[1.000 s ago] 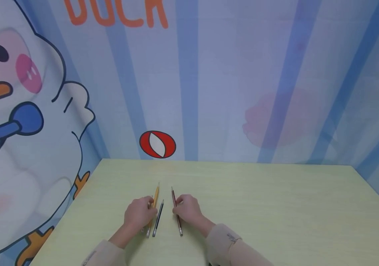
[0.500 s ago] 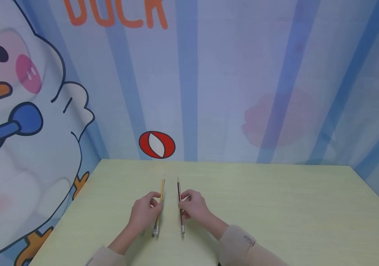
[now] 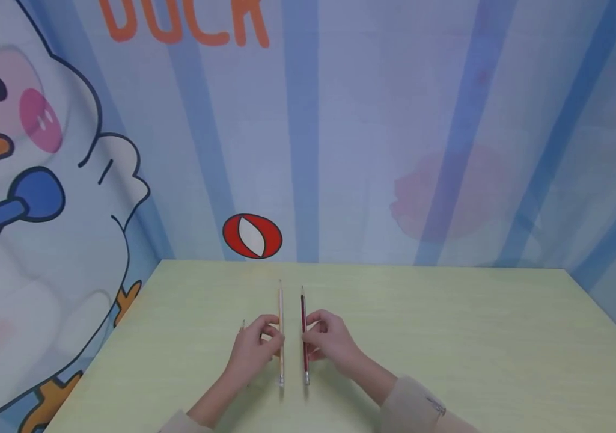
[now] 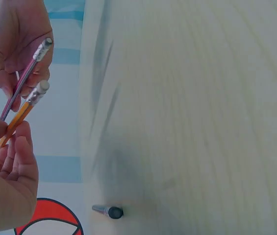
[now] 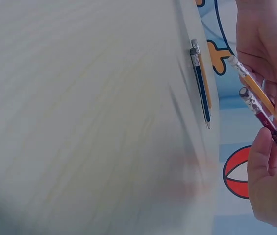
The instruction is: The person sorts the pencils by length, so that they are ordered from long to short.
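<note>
My left hand (image 3: 254,350) pinches a yellow pencil (image 3: 281,364), held near vertical in the head view. Just right of it, my right hand (image 3: 336,343) pinches a dark red pencil (image 3: 305,359). The two pencils are side by side with a narrow gap between them. In the right wrist view a dark blue pencil (image 5: 200,83) and another yellow pencil (image 5: 205,81) lie together on the table; the left hand mostly hides them in the head view. The eraser ends of the yellow pencil (image 4: 21,113) and red pencil (image 4: 24,77) point up in the left wrist view.
The pale table (image 3: 448,349) extends to both sides of the hands. Behind it hangs a blue striped backdrop (image 3: 362,150) with a printed duck at the left and a red and white ball (image 3: 252,236).
Both hands have moved right with their pencils. The left hand has lifted the yellow pencil away from the others and brought it beside the red one. The dark blue pencil stays behind on the table.
</note>
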Motion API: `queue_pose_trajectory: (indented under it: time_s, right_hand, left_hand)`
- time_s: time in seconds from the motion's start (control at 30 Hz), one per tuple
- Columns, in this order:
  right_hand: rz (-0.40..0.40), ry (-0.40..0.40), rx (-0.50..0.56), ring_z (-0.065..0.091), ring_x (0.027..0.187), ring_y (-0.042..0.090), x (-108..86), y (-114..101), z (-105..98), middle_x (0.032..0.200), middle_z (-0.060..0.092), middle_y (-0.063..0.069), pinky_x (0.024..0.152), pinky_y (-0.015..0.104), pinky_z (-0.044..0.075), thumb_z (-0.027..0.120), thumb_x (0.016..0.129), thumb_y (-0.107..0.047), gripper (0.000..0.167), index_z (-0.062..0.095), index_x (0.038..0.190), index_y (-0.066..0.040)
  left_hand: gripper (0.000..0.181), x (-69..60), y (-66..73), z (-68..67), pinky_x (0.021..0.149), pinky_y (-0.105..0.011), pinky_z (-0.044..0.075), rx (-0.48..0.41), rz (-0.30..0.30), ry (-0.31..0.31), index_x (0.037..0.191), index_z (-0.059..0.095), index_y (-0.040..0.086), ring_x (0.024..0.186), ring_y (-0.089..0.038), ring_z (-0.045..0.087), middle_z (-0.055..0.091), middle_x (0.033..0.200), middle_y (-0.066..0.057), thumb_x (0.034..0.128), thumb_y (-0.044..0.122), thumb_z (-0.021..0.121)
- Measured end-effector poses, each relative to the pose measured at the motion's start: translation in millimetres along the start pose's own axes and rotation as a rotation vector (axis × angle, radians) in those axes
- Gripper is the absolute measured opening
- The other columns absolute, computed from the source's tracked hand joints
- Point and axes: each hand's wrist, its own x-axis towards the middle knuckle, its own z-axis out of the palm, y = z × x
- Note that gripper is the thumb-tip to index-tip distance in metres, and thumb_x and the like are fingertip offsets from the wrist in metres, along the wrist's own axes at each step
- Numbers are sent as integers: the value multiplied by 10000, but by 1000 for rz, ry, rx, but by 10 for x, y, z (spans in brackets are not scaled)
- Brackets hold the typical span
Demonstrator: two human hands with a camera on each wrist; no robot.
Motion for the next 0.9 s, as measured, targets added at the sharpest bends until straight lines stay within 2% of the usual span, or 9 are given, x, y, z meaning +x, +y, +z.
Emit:
queue_pose_trajectory:
  time_s: [0.13, 0.33, 0.63, 0.9]
  right_hand:
    - [-4, -42, 23, 563, 574, 104, -71, 13, -50, 695, 518, 6, 531, 283, 507, 532, 801, -13, 297, 443, 1070, 73]
    - [-10, -93, 50, 572, 589, 106, -167, 41, -116, 708, 526, 9, 531, 272, 504, 537, 799, -19, 284, 445, 1057, 57]
    - [11, -121, 60, 580, 592, 111, -242, 141, -194, 699, 538, 8, 526, 273, 505, 547, 786, -15, 270, 464, 1036, 43]
    - [24, -113, 53, 588, 606, 124, -344, 172, -300, 713, 548, 12, 544, 297, 512, 553, 787, -25, 278, 462, 1040, 43]
  left_hand:
    - [327, -44, 55, 67, 541, -234, 475, -57, -11, -65, 1114, 513, 29, 604, -127, 613, 591, 871, -76, 802, 121, 548]
    - [345, -111, 131, 149, 536, -239, 480, -112, 26, -143, 1121, 494, -2, 618, -171, 629, 600, 883, -105, 814, 137, 567]
    - [347, -125, 125, 284, 558, -257, 491, -149, 11, -221, 1117, 494, 15, 634, -156, 633, 609, 899, -100, 813, 155, 587]
    - [357, -131, 137, 401, 576, -289, 506, -183, 16, -254, 1127, 496, 32, 643, -156, 633, 615, 908, -98, 811, 162, 598]
